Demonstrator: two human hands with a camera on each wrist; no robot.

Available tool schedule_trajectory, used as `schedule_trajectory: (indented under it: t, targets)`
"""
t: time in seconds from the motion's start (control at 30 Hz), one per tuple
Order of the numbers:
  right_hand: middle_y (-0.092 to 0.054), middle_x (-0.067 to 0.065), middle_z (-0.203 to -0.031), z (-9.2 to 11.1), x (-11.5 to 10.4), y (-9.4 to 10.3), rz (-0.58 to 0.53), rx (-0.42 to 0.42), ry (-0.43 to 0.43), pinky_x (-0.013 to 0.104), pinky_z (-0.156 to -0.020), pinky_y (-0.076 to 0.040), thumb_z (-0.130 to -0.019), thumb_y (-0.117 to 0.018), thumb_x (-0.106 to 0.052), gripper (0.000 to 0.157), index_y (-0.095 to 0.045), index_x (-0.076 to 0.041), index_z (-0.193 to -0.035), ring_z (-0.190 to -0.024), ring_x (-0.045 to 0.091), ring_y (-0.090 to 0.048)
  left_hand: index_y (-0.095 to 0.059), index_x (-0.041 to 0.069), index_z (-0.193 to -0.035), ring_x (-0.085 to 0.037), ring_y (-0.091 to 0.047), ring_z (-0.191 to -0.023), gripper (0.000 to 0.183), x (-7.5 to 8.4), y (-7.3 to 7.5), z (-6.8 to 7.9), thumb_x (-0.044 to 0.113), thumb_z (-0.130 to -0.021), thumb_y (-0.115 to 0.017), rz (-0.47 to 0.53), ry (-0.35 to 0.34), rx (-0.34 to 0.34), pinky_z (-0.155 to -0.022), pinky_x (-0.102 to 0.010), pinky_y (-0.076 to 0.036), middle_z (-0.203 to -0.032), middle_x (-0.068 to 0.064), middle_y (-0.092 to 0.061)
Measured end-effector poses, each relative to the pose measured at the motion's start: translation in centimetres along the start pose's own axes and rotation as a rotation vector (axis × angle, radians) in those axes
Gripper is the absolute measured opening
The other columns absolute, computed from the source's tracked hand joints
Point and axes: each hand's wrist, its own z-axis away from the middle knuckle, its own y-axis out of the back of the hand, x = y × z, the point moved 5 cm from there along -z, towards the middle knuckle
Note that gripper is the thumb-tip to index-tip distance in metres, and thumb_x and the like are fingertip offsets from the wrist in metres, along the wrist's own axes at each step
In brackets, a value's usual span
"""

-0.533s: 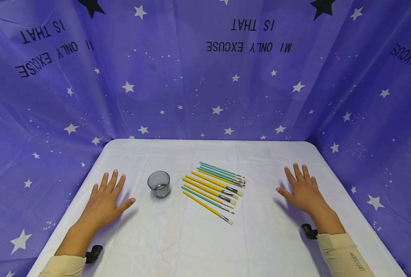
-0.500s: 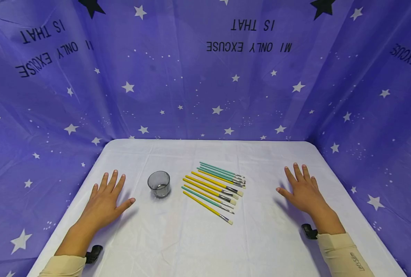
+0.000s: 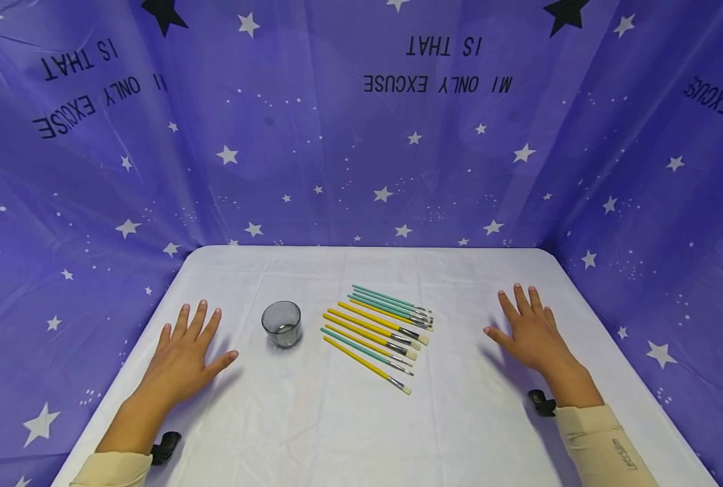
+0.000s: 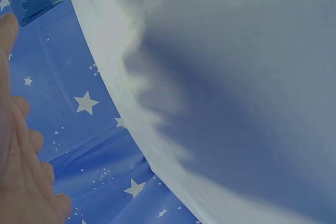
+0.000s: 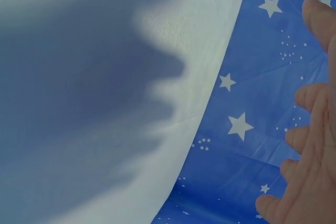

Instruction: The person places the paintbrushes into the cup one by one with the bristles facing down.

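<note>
A head view looks down on a table (image 3: 312, 433) covered in white cloth, with a purple star-printed backdrop (image 3: 361, 149) behind and on both sides. Black lettering on the backdrop reads upside down.

The left hand (image 3: 181, 358) lies palm down on the cloth near the left edge, fingers straight and spread, holding nothing. The right hand (image 3: 531, 335) lies the same way near the right edge, fingers straight and spread, holding nothing. Both arms wear pale cream sleeves (image 3: 601, 446), and a small black clip (image 3: 165, 446) sits at each wrist.

Between the hands, a small clear grey cup (image 3: 281, 323) stands upright, just right of the left hand and apart from it. Right of the cup, near the table's middle, lie the brushes (image 3: 376, 335), about 9 of them, yellow and teal handled, side by side in a slanted row with bristle ends pointing right and toward the person. The brushes are well apart from the right hand.

The left wrist view shows the fingers (image 4: 21, 182) at the left edge, the cloth's edge and the starred backdrop below it, with the cup in the top corner. The right wrist view shows the fingertips (image 5: 310, 150) at the right edge over the backdrop, and a hand-shaped shadow (image 5: 79, 87) on the cloth.
</note>
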Motion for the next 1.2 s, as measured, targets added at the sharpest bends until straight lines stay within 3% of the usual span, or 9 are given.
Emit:
schedule_trajectory:
  t: [0.1,0.27,0.47,0.67,0.77,1.2]
  targets:
    - [-0.006,0.033,-0.159,-0.1,0.0,-0.1,-0.002,-0.001,0.001,0.075,-0.105,-0.008,-0.096,-0.053,-0.059,0.088,-0.026,0.002,-0.154,-0.145,0.05,0.006,-0.025,0.001,-0.156,-0.043,0.01,-0.147,0.091,0.4,0.1,-0.1,0.062,-0.094,-0.054,0.03,-0.006,0.002,-0.11,-0.068,0.0,-0.162,-0.025,-0.007]
    - [-0.007,0.033,-0.158,-0.5,0.0,-0.3,-0.006,-0.001,0.012,0.074,-0.105,-0.011,-0.096,-0.054,-0.058,0.089,-0.026,0.003,-0.154,-0.145,0.051,0.003,-0.021,0.0,-0.157,-0.044,0.006,-0.147,0.092,1.4,0.1,-0.7,0.057,-0.094,-0.06,0.163,-0.022,0.002,-0.111,-0.067,-0.008,-0.162,-0.026,-0.007]
    - [-0.009,0.035,-0.157,-1.1,-0.2,-0.8,-0.044,-0.021,0.032,0.07,-0.108,-0.013,-0.096,-0.058,-0.053,0.088,-0.025,0.005,-0.154,-0.145,0.051,0.001,-0.016,0.006,-0.159,-0.046,-0.01,-0.146,0.093,2.7,-0.7,-2.4,0.049,-0.093,-0.066,0.355,-0.03,-0.003,-0.109,-0.066,-0.019,-0.162,-0.023,-0.008]
    - [-0.017,0.037,-0.155,-2.2,-1.1,-0.8,-0.116,-0.011,0.075,0.067,-0.109,-0.017,-0.097,-0.062,-0.043,0.082,-0.028,0.006,-0.152,-0.143,0.054,-0.011,-0.02,-0.002,-0.156,-0.047,-0.029,-0.14,0.09,4.6,-1.8,-4.5,0.041,-0.093,-0.069,0.55,-0.018,0.006,-0.108,-0.063,-0.026,-0.156,-0.029,-0.024]
    - [-0.02,0.037,-0.154,-2.8,-1.6,-1.0,-0.137,-0.005,0.088,0.067,-0.108,-0.02,-0.096,-0.064,-0.037,0.078,-0.03,0.006,-0.152,-0.14,0.054,-0.017,-0.018,-0.002,-0.156,-0.048,-0.037,-0.135,0.092,5.2,-2.4,-5.3,0.04,-0.093,-0.07,0.627,0.02,-0.015,-0.105,-0.062,-0.033,-0.155,-0.028,-0.026]
    - [-0.028,0.034,-0.152,-4.4,-3.1,-2.3,-0.166,-0.001,0.145,0.065,-0.108,-0.024,-0.097,-0.065,-0.029,0.07,-0.035,0.005,-0.149,-0.137,0.053,-0.026,-0.018,0.002,-0.157,-0.044,-0.043,-0.133,0.091,5.2,-4.7,-6.0,0.042,-0.093,-0.07,0.763,0.118,-0.077,-0.105,-0.058,-0.036,-0.15,-0.023,-0.042]
